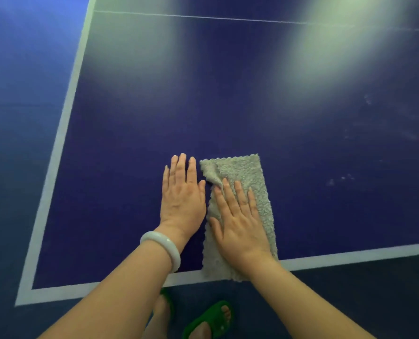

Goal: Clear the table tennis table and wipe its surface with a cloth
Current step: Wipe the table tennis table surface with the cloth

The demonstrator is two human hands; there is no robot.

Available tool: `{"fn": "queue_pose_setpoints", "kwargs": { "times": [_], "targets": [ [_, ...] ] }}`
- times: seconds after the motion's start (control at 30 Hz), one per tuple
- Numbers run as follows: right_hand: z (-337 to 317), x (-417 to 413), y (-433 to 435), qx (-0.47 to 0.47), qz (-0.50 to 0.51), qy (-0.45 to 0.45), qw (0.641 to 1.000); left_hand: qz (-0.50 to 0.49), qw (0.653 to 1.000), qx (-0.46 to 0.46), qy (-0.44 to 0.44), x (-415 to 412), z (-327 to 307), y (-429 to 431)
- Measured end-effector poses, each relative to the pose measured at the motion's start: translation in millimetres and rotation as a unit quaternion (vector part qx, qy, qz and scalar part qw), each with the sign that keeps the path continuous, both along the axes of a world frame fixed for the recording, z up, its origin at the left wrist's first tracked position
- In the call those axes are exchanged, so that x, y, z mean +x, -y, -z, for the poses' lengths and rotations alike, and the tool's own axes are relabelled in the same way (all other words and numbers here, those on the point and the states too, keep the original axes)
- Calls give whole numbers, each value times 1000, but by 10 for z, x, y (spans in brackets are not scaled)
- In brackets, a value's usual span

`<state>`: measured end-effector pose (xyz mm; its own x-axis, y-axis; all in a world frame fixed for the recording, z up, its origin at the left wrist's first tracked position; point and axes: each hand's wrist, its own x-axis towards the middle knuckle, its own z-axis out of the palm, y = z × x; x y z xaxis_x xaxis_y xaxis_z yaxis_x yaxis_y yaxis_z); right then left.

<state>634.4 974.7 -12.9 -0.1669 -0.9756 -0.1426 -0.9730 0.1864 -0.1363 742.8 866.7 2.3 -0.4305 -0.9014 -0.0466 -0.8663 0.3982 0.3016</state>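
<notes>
Your right hand pressed flat, fingers straight, on the folded cloth, hiding its middle; your left hand lay flat on the table just beside the cloth, holding nothing.

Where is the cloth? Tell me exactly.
In the head view the cloth lies on the table by its near edge line, pressed under the right hand, just right of the left hand.

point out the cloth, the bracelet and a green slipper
cloth (247, 172): head view, bare upper part near its far edge
bracelet (165, 242): head view, top of the white band
green slipper (211, 314): head view, middle of the strap
</notes>
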Motion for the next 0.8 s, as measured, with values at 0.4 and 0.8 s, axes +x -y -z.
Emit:
{"fn": "queue_pose_setpoints", "kwargs": {
  "times": [0.4,0.8],
  "targets": [
    [-55,-883,-470,13,-68,-11,998,-59,993,-9,103,-309,126,-115],
    [-41,-1251,66,22,101,1,995,-67,993,-21,95,-327,167,-103]
  ]
}}
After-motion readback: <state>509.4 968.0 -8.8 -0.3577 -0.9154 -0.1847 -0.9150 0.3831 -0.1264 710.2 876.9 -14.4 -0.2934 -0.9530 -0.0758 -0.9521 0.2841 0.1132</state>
